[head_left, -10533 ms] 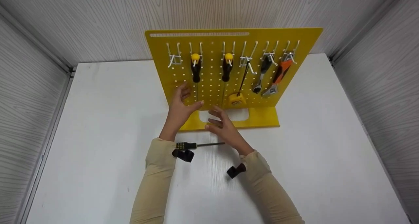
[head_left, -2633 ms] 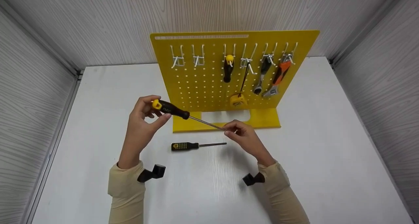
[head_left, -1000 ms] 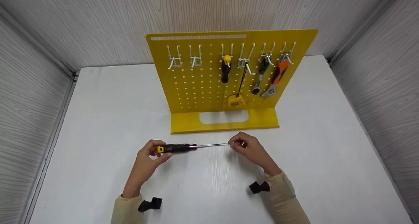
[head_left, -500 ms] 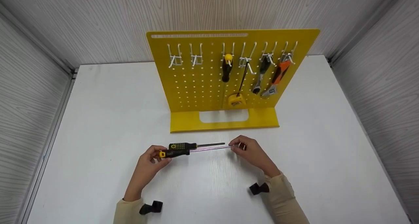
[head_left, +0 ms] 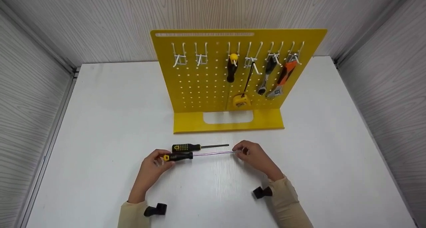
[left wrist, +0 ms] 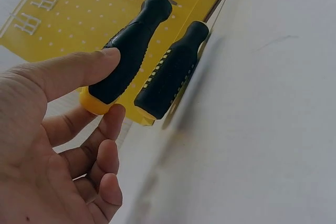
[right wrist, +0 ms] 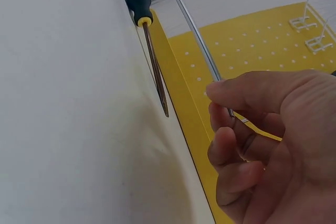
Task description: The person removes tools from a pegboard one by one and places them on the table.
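Between both hands I hold a black screwdriver [head_left: 179, 156] with a yellow handle end, roughly level. My left hand [head_left: 151, 169] pinches its handle at the yellow end, thumb on one side and fingertips on the other, as the left wrist view shows. Near the tip, the thumb and index finger of my right hand [head_left: 254, 158] pinch the bare metal shaft [right wrist: 191, 22]. Just behind it, a second screwdriver [head_left: 186, 147] with yellow dots on its grip lies on the white table [head_left: 216, 194], its shaft pointing right.
A yellow pegboard [head_left: 199, 85] stands behind the hands. On it hang another screwdriver [head_left: 232, 70], a tape measure [head_left: 241, 101], a ratchet-like wrench [head_left: 266, 76] and an orange-handled adjustable wrench [head_left: 284, 76]. Two bare hooks [head_left: 200, 59] are at its left.
The held screwdriver, earlier hanging on the pegboard's second hook, has been taken off, levelled and lowered in front of the lying one. Over the last half second it has barely shifted.
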### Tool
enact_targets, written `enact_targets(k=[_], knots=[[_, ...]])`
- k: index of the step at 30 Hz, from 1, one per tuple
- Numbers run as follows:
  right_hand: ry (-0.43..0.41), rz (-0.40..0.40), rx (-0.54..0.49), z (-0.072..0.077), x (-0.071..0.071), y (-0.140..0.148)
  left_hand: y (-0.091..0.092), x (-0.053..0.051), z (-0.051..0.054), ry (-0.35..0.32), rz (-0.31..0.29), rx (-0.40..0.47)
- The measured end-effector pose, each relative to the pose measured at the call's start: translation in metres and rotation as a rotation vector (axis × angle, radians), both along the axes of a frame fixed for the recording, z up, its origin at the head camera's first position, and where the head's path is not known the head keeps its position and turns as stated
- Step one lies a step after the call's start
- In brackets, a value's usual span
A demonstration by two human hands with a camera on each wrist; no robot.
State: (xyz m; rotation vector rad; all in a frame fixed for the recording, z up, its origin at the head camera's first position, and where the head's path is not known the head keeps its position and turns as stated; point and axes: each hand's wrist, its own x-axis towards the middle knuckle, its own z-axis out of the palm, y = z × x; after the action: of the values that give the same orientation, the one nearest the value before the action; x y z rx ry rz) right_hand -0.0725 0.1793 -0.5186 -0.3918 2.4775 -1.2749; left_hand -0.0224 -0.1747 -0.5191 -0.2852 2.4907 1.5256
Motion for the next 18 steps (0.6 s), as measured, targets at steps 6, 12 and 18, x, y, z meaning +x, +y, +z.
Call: enact_targets(k=[6,12,18], knots=[[0.019,-0.016,0.033,-0.002,0.000,0.000,0.001,0.000,-0.005,-0.007,-0.015,-0.017],[0.014,-0.032,0.071,-0.004,0.000,0.000,0.003,-0.001,-0.009,-0.014,-0.023,-0.032],[0.042,-0.016,0.104,-0.007,-0.001,0.001,0.004,-0.002,-0.011,-0.022,-0.024,-0.035]])
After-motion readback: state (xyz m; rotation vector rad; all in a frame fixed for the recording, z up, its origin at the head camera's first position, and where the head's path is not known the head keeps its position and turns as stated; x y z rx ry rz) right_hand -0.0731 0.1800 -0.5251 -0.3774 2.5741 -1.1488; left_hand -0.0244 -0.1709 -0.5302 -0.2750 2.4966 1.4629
